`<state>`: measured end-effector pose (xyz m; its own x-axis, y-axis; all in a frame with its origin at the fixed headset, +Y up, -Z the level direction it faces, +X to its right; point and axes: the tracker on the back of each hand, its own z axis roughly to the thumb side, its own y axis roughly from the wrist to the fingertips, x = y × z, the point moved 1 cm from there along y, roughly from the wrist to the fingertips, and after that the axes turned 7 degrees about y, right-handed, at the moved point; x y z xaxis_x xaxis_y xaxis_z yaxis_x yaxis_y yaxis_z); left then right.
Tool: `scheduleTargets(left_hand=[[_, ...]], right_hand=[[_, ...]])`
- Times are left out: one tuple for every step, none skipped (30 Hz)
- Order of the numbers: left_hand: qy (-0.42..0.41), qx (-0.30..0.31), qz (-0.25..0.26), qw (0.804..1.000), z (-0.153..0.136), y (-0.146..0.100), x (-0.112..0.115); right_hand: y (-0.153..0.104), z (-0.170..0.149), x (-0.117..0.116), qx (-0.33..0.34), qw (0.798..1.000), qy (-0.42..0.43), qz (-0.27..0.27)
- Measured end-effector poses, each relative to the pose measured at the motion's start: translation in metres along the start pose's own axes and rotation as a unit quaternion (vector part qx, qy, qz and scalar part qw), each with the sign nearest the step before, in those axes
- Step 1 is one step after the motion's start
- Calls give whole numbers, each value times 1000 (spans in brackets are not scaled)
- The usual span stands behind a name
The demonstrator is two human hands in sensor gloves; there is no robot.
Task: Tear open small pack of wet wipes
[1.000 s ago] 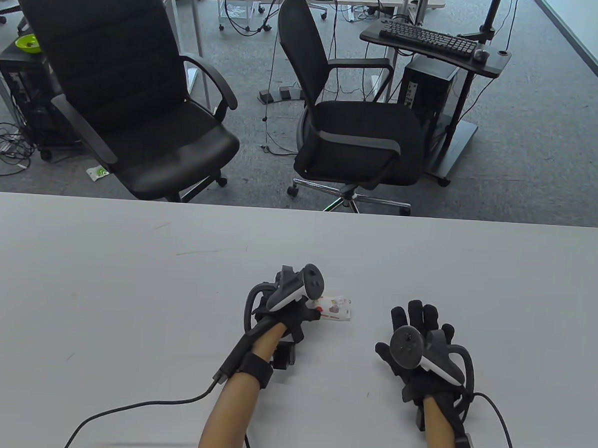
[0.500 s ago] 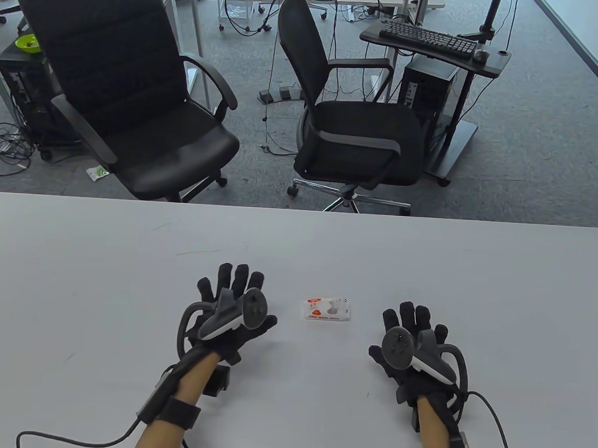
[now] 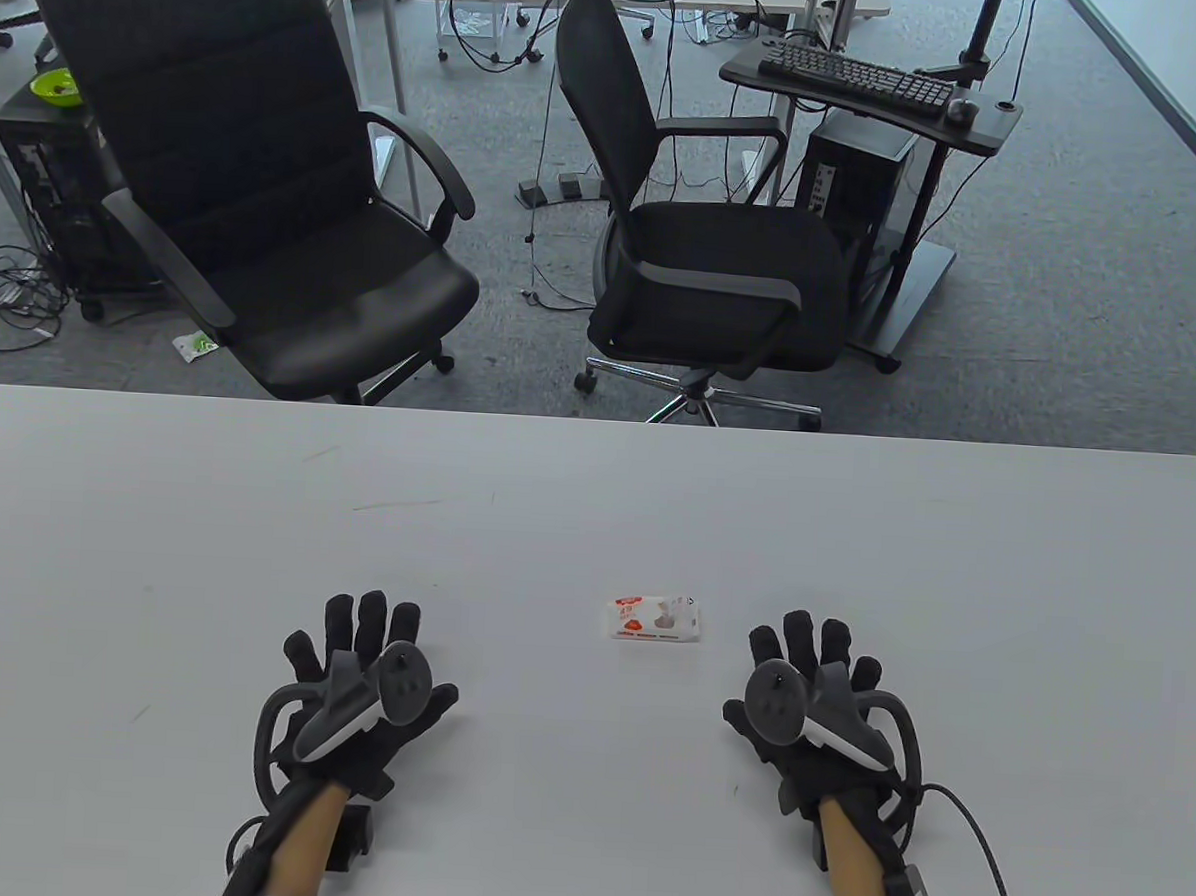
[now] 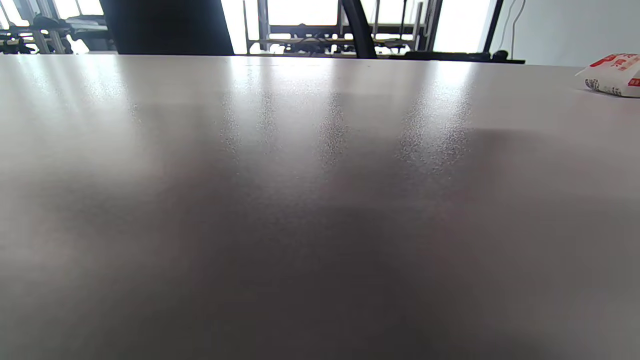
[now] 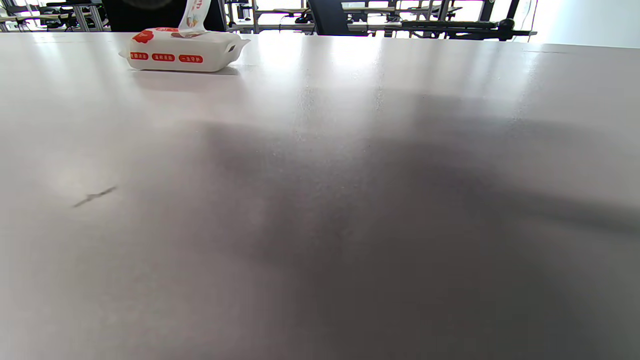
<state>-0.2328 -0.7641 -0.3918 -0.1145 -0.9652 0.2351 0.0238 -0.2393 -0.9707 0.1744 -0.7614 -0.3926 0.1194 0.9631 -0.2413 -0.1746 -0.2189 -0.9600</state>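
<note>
The pale grey tabletop (image 3: 595, 508) fills the lower half of the table view, its far edge running straight across with rounded corners. Beyond it stand 2 black office chairs, a large padded one (image 3: 242, 179) on the left and a slimmer mesh-backed one (image 3: 709, 244) nearer the middle, and further right a small black stand carries a keyboard (image 3: 856, 81).

On the tabletop, the left hand (image 3: 360, 691) lies palm down near the bottom edge, its fingers (image 3: 356, 624) stretched out flat and spread, gripping nothing; the tracker sits on its back. The right hand (image 3: 813, 705) lies the same way on the other side, fingers (image 3: 816, 638) extended and splayed, holding nothing.

The small pack of wet wipes (image 3: 654, 619) rests flat on the tabletop between the 2 hands and a little beyond them, nearer the right hand and touching neither. It is white with red markings. In the right wrist view the pack (image 5: 184, 49) sits at the upper left, and a flap (image 5: 195, 16) on its top stands lifted upward. In the left wrist view only one end of the pack (image 4: 612, 75) shows at the right edge
</note>
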Motion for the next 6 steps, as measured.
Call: scheduleTargets(left_hand=[[0, 0, -4, 1000, 0, 0, 1], [0, 0, -7, 1000, 0, 0, 2], [-1, 1, -8, 1000, 0, 0, 3], [-1, 1, -8, 1000, 0, 0, 3], [-2, 2, -8, 1000, 0, 0, 4], [-1, 2, -9, 1000, 1, 0, 4]], right_hand=[[0, 1, 0, 0, 1000, -3, 0], [0, 1, 0, 1, 1000, -4, 0], [0, 2, 0, 1, 1000, -5, -1], [0, 2, 0, 1, 1000, -5, -1], [0, 2, 0, 2, 1000, -5, -1], [0, 2, 0, 2, 1000, -4, -1]])
